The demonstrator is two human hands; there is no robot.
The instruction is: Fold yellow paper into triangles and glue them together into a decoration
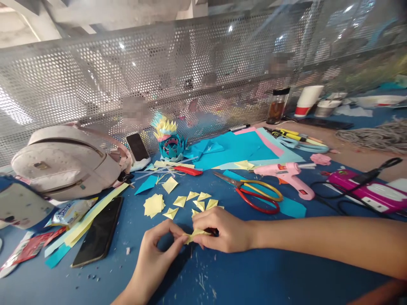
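My left hand (163, 250) pinches one end of a small piece of yellow paper (193, 235) between thumb and fingers. At its other end, my right hand (216, 231) is closed on the same paper, which looks folded. Just beyond my hands lie several folded yellow paper pieces (180, 201). To their left sits a stack of yellow paper squares (154, 206), and a single yellow square (170, 185) lies behind it. Scissors (251, 190) with one red and one yellow handle rest on blue paper strips to the right.
A pink glue gun (286, 173), magenta power strip (365, 190) and black cable lie right. Behind are blue paper sheets (235, 148), a red cutter (189, 170) and a folded-paper ornament (171, 144). A phone (100, 231) and pink backpack (70, 156) are left; mesh panel (143, 76) behind.
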